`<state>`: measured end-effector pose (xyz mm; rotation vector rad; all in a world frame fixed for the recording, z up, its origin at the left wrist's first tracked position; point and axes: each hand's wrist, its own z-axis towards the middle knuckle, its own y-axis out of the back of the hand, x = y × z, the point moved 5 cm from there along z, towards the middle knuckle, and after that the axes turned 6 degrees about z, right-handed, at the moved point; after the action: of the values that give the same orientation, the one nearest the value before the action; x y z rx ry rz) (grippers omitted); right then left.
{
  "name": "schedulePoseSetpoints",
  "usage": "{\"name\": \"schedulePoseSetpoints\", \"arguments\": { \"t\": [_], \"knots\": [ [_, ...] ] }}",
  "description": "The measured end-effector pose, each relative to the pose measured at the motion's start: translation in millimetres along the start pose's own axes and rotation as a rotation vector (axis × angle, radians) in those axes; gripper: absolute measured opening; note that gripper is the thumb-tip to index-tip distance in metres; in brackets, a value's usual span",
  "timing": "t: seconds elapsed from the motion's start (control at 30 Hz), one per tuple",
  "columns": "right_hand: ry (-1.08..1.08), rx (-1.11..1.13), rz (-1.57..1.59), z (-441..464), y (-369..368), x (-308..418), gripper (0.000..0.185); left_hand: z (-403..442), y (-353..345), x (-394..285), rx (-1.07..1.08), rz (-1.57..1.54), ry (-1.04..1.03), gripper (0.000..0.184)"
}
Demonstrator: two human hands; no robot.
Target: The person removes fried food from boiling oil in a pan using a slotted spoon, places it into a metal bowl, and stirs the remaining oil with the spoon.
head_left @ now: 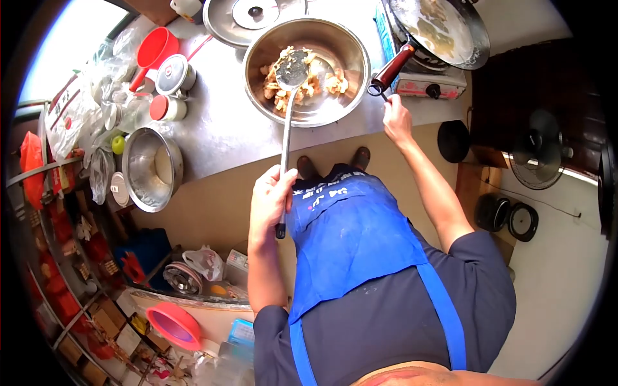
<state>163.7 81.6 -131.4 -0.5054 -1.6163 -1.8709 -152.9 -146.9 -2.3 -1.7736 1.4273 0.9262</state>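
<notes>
My left hand is closed around the long metal handle of a strainer ladle. The ladle's dark round head is over browned fried pieces of food inside a large steel bowl. Beside the stove's edge, my right hand is closed with a thin dark rod at its fingertips; the rod's far end is hard to make out. Just above that hand is the brown handle of a frying pan, which contains pale, bubbling liquid with browned patches.
The pan sits on a portable gas stove. A lidded steel pot, a red ladle, jars and another steel bowl stand along the metal counter. A fan is at the right.
</notes>
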Motion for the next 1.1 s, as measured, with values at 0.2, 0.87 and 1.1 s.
{"name": "schedulePoseSetpoints", "arguments": {
  "t": [0.2, 0.87, 1.1],
  "knots": [
    [-0.450, 0.246, 0.860, -45, 23, 15, 0.022, -5, 23, -10, -0.023, 0.118, 0.035, 0.019],
    [0.350, 0.027, -0.033, 68, -77, 177, 0.018, -18, 44, -37, -0.288, 0.934, -0.085, 0.023],
    [0.355, 0.090, 0.081, 78, -80, 195, 0.018, -16, 53, -50, -0.319, 1.057, -0.041, 0.032]
  ]
}}
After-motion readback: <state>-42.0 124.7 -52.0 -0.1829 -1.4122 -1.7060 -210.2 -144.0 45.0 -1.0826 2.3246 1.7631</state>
